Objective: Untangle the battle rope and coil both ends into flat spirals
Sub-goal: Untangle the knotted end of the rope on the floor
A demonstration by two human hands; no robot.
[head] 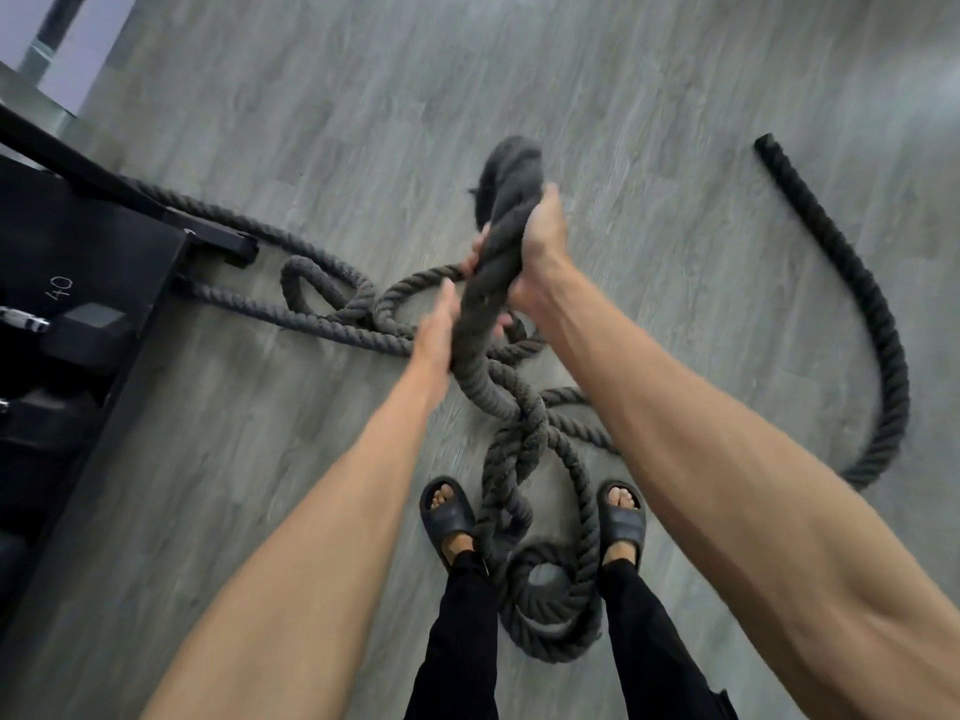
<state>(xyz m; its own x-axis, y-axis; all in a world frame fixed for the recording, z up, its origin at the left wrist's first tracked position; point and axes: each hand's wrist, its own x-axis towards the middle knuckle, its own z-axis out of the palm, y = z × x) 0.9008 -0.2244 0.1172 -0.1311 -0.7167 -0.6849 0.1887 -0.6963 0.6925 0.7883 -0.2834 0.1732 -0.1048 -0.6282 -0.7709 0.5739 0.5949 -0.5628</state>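
Note:
A thick dark grey battle rope [332, 324] lies tangled in loops on the grey floor. I hold a doubled, twisted stretch of it up in front of me. My right hand [540, 246] grips that stretch near its top, where a blurred bend sticks out above the fist. Just below, my left hand [439, 332] grips the same stretch. From my hands the twisted rope hangs down to a small coil [550, 610] between my feet. One free end [768, 148] lies on the floor at the far right, curving back toward me.
A black dumbbell rack [88, 324] with a dumbbell marked 40 stands at the left; two rope strands run under it. My feet in black slides [447, 511] stand either side of the hanging rope. Grey plank floor stretches ahead and to the right.

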